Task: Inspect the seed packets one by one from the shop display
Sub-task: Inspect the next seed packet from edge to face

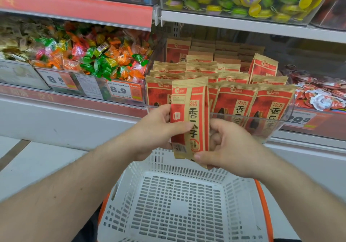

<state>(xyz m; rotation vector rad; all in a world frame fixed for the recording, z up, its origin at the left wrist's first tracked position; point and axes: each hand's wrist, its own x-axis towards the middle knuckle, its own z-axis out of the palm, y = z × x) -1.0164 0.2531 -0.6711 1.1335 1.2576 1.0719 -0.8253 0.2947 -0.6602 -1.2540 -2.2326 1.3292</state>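
Right now both hands hold one seed packet [190,118] upright in front of the display bin. The left hand [159,129] grips the packet's left edge, thumb laid across the red front about halfway down and the other fingers hidden behind it. The right hand [226,146] holds the lower right side, its thumb pressed near the bottom corner and its curled fingers tucked against the packet's right edge. The packet is kraft-brown at top and bottom with a red panel, large dark characters running down the middle and a barcode strip near the lower left corner; it is turned slightly so its left side panel also shows. Just behind it, the clear plastic bin [262,122] holds rows of matching packets [234,99] standing upright, their fronts facing the camera, with more rows stacked toward the back of the shelf. Below the hands sits a white perforated shopping basket [179,204] with orange trim, held close to the person's body. To the left of the bin, a neighbouring tray is heaped with wrapped candies [97,58] in green, orange and pink, with price tags [119,91] clipped along its front. To the right lies a pile of red-and-white wrapped snacks [322,95]. On the shelf above, a clear box holds green, yellow and purple round items [262,0].
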